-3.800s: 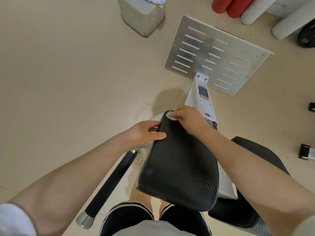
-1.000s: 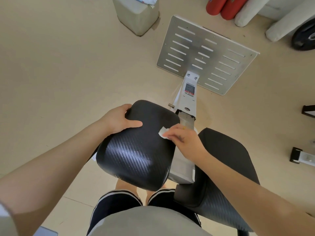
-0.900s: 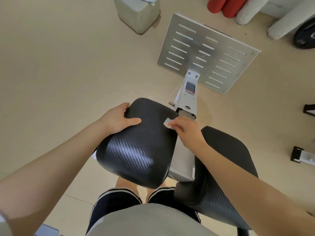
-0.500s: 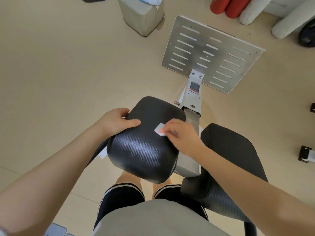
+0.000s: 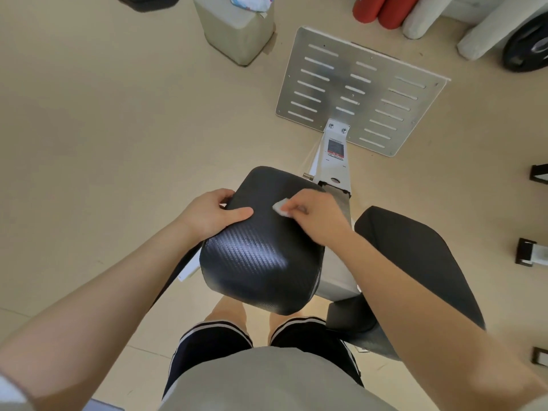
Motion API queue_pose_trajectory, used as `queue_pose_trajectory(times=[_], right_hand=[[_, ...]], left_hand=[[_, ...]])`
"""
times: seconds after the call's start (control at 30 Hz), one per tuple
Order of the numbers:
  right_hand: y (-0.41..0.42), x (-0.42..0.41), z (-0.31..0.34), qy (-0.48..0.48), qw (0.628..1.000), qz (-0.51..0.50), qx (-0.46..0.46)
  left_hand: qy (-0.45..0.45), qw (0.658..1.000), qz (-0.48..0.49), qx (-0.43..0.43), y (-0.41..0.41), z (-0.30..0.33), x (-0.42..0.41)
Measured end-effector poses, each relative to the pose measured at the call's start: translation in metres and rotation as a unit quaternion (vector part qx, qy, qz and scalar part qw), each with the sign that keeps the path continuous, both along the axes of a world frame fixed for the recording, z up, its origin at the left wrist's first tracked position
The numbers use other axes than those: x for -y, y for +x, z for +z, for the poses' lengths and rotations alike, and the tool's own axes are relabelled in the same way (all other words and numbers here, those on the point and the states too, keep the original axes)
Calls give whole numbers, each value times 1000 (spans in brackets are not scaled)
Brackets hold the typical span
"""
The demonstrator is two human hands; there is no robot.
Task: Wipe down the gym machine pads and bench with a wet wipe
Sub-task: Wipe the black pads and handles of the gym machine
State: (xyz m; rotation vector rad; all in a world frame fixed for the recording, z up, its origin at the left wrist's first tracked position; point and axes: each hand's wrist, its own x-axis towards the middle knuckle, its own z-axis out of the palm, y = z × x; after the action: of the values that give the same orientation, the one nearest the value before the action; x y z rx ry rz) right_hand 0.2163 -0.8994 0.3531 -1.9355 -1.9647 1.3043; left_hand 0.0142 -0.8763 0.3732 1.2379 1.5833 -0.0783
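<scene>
The wet wipe point(image 5: 280, 207), a small white wad, sits near the middle of the frame on the upper part of the black pad point(image 5: 261, 250), pinched between the fingertips of the right hand point(image 5: 318, 218) and pressed against the pad's textured surface; the left hand point(image 5: 212, 216) grips the pad's left edge, thumb lying across the top and fingers curled round the side; the pad catches a sheen of light on its lower half; a second black pad point(image 5: 415, 262) lies to the right, partly hidden by the right forearm; a white post point(image 5: 333, 161) runs from between the pads up to a slotted metal plate point(image 5: 358, 90) on the floor in the upper right; a grey bin point(image 5: 237, 31) stands at the top centre; red and white rolls point(image 5: 394, 10) lie along the top right edge, beside a dark weight plate point(image 5: 527, 48); the person's dark shorts point(image 5: 207, 348) show at the bottom.
</scene>
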Motion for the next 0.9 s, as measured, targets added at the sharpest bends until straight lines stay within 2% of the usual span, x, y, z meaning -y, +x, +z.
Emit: queue_pose_trajectory(times=[0.07,0.13,0.23,0.33,0.47,0.57,0.67,0.77,0.9], right_hand=[[-10,10,13,21,998,50,-28],[-12,12,15,22,998,41,-49],[-13,1,7,0,999,-31,-43],[-19,-21,-11,-33,994,-100,20],[-28,-39,-19,-64,980,-181,45],[-39,-28,2,-67,991,-113,7],[-53,-7,24,-51,997,-38,-40],[-54,-9,20,-55,995,-65,-54],[-58,-38,-5,-54,991,-113,35]], left_hand=[[5,999,-34,-21,1,1,-1],[6,997,-63,-33,2,2,-2],[-32,999,-35,7,-1,3,-6],[-77,995,13,68,-9,4,-11],[-51,997,-49,41,-13,3,-10],[-91,990,-4,109,-16,4,-13],[-128,985,-43,111,-22,2,-24],[-170,978,-89,84,-28,-3,-35],[-194,970,-66,134,-36,-9,-40]])
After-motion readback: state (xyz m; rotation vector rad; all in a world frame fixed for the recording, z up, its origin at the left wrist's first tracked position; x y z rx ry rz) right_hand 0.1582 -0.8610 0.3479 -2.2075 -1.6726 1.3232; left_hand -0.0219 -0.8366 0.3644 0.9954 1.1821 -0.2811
